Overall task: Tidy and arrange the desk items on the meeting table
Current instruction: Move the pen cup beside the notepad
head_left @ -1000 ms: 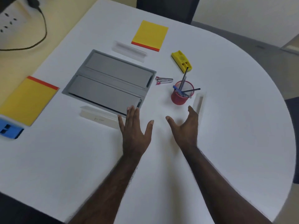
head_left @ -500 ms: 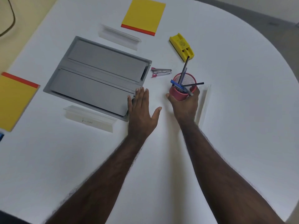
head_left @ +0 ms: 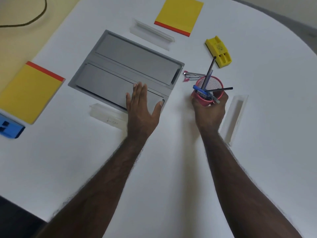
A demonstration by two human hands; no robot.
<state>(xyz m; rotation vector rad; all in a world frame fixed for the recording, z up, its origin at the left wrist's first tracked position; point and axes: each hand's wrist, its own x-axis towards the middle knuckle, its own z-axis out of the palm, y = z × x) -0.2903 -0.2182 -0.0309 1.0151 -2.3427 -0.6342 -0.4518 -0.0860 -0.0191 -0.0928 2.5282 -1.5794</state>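
My right hand [head_left: 210, 112] is wrapped around a red mesh pen cup [head_left: 209, 90] holding several pens, right of the table's middle. My left hand [head_left: 141, 109] lies flat and open, fingers over the near right corner of the grey cable hatch [head_left: 125, 66]. A small red stapler [head_left: 193, 76] lies just beyond the cup. A yellow eraser block [head_left: 218, 51] sits farther back. Two yellow notepads lie on the table, one at the far edge [head_left: 179, 15], one at the left [head_left: 27, 91].
Three clear acrylic name holders lie around the hatch: one behind it [head_left: 151, 34], one in front [head_left: 107, 115], one right of my right wrist [head_left: 234, 115]. A blue eraser block [head_left: 8, 128] sits at the left edge. The white table [head_left: 171, 169] curves away on the right.
My right hand reached forward from open air and closed on the red pen cup. My left hand slid forward onto the hatch's corner. The camera moved closer.
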